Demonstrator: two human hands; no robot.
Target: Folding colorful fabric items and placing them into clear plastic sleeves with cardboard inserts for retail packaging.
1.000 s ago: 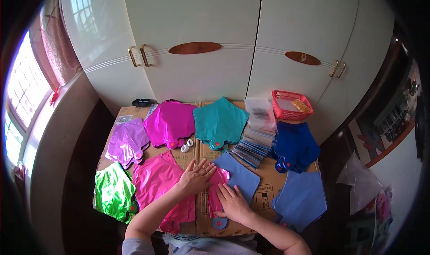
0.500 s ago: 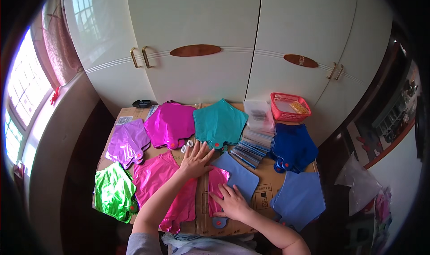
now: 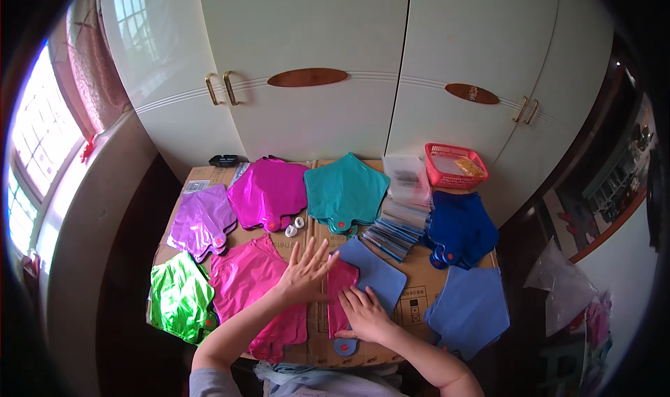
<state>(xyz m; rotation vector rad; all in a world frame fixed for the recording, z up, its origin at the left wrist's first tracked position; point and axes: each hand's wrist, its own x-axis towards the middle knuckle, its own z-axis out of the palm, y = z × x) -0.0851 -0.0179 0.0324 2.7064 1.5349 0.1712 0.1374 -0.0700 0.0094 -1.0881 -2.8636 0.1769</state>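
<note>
In front of me lies a flat matte-blue foil piece (image 3: 385, 280) with a round tab at its near end, looking like an uninflated foil balloon. A narrow shiny pink foil flap (image 3: 339, 306) covers its left part. My right hand (image 3: 367, 317) rests on the pink flap and the blue foil, fingers stretched out flat. My left hand (image 3: 304, 277) is spread open just left of the flap, over the cardboard and the edge of a pink foil pile (image 3: 248, 285). Nothing is in either hand.
Further foil piles on the cardboard (image 3: 415, 285) are green (image 3: 181, 296), lilac (image 3: 202, 219), magenta (image 3: 269, 195), teal (image 3: 347, 188), dark blue (image 3: 460, 226) and light blue (image 3: 467, 306). A row of clear packets (image 3: 398, 226), two small white objects (image 3: 294, 227) and a red basket (image 3: 453, 177) lie there too.
My left hand has moved nearer and lifted off the far end of the foil, fingers spreading. My right hand stays on the pink flap, nearly in place.
</note>
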